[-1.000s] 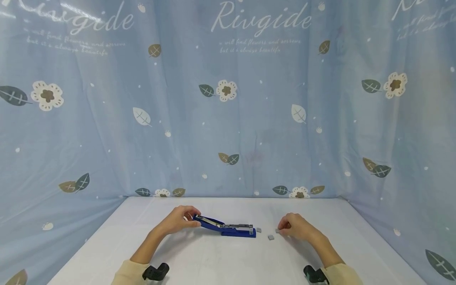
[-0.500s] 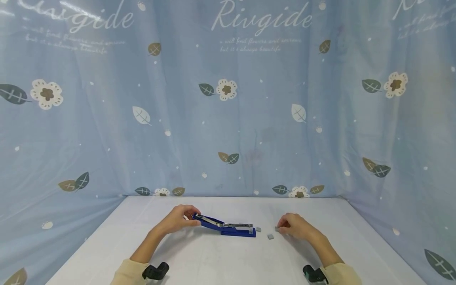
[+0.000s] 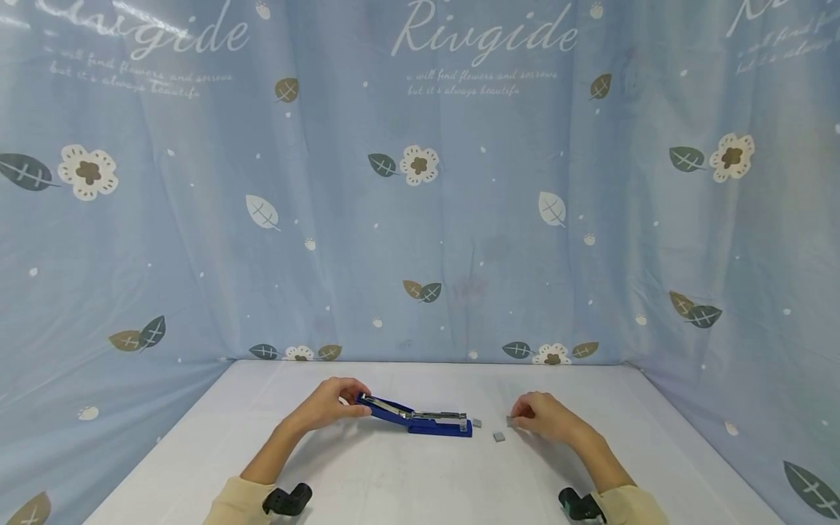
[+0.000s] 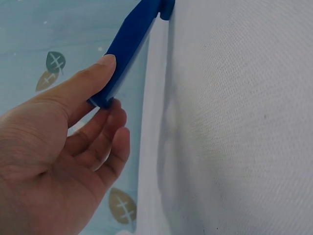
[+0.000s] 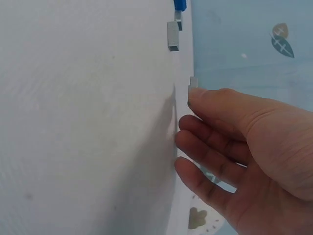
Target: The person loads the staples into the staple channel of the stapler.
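Note:
A blue stapler (image 3: pixel 441 430) stands on the white table, its top arm swung far back to the left and its metal magazine showing. My left hand (image 3: pixel 328 405) pinches the end of that arm between thumb and fingers; the left wrist view shows the thumb on the blue arm (image 4: pixel 128 44). On the right, my right hand (image 3: pixel 546 417) pinches a small grey staple strip (image 5: pixel 193 82) between thumb and forefinger, the other fingers loosely curled. One grey staple strip (image 3: pixel 477 423) lies by the stapler's right end, another (image 3: pixel 499 437) nearer the front.
A blue printed curtain (image 3: pixel 420 219) hangs behind the white table (image 3: pixel 407 488) and along both sides. Black wrist-worn devices, at the left (image 3: pixel 287 500) and at the right (image 3: pixel 580 504), sit by the pale yellow sleeves.

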Demonstrator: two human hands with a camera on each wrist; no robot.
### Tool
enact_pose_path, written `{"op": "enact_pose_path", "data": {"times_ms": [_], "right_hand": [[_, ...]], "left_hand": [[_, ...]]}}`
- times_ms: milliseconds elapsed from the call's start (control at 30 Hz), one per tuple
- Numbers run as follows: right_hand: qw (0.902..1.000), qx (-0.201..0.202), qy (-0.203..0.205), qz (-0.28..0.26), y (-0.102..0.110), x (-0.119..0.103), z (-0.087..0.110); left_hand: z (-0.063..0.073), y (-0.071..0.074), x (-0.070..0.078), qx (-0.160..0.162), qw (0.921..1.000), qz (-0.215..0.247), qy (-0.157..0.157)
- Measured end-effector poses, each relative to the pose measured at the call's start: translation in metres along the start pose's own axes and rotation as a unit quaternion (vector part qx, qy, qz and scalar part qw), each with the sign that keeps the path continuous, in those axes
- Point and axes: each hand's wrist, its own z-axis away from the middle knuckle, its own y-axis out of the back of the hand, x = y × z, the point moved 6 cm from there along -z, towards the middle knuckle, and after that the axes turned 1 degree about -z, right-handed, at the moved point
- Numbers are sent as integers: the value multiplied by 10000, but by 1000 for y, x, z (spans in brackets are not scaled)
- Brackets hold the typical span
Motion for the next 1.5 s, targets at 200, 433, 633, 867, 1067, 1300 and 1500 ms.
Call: {"op": "enact_pose_path", "data": {"times_ms": [200,433,633,867,1067,1300,1500], "right_hand": [[10000,64,-40,35,4,-7,-3],[9999,73,0,73,5,-11,-5],[9999,124,1,99,6,-16,-6],[9996,74,196,173,6,-29,-9],[9995,5,297,142,4,-41,-12],[9991,27,404,108,6,-50,-11],[9988,-66,494,20,4,-58,-16]], "left_hand": [[0,-1,1,22,10000,-15,44],[2,-3,0,5,9999,117,115],[2,-4,0,0,9999,109,95],[1,-2,2,18,10000,32,58],[2,-1,2,23,9999,6,148],[-2,-2,5,27,10000,49,5],[-1,-2,4,35,9999,108,109]]}}
